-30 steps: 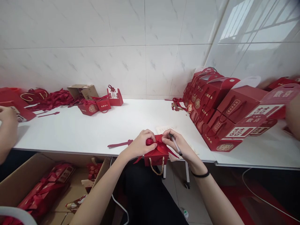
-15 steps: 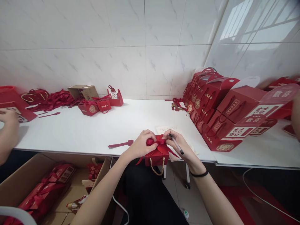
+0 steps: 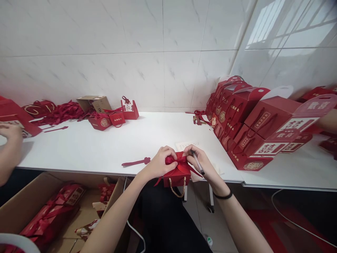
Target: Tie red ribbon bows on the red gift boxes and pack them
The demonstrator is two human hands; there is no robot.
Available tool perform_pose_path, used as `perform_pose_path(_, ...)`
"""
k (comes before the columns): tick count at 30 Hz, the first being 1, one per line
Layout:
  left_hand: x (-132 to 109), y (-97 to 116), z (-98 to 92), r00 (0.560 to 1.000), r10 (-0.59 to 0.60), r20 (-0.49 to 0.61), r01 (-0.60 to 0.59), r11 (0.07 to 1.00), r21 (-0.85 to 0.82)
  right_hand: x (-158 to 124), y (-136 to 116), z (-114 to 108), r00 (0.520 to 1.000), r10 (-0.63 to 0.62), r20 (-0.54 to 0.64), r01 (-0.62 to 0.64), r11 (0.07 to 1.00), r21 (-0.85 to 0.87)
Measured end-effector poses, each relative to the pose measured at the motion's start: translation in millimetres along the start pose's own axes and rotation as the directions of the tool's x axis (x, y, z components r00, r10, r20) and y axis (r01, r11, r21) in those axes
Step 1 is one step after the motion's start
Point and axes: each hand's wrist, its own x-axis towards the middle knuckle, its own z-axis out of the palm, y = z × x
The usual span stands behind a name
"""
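A small red gift box [image 3: 177,180] with a twisted rope handle [image 3: 177,193] sits at the table's front edge, close to my body. Across its top is a red ribbon bow [image 3: 180,160]. My left hand [image 3: 163,162] pinches the bow's left loop between thumb and fingers. The bow's right side is pinched by the fingertips of my right hand [image 3: 198,160], which also carries a pen [image 3: 198,163] slanting across the fingers. Left of the box lies a flat dark-red strip with a knot-shaped end [image 3: 136,162]. Printed paper [image 3: 187,144] lies partly hidden behind the box.
Stacked red gift boxes [image 3: 250,130] fill the right side. Smaller red boxes [image 3: 100,122] and a ribbon pile [image 3: 67,111] stand at back left. Below the table, an open carton [image 3: 23,193] holds wrapped red goods. Another person's hand [image 3: 12,135] is at far left.
Both my hands stay on the bow, with only slight finger movement; the pen tilts a little more upright. The person at the far right has shifted an arm.
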Motion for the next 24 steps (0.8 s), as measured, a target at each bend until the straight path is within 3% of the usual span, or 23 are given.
perform_pose_path(7,1.7,-1.5,1.4,1.0,0.008,-0.015,-0.008,1.0,-0.01,-9.8,-23.5,-2.8,0.992,-0.101,0.07,0.11,0.983,-0.145)
perform_pose_path(15,1.0,0.0,0.6,1.0,0.008,-0.018,-0.008,1.0,-0.007,-12.0,-14.7,8.3,0.949,-0.298,-0.104,0.203,0.828,-0.523)
perform_pose_path(24,0.3,13.6,2.4,0.995,-0.045,-0.089,0.055,0.993,0.108,-15.4,-16.0,6.4,0.959,-0.277,-0.062,0.218,0.857,-0.467)
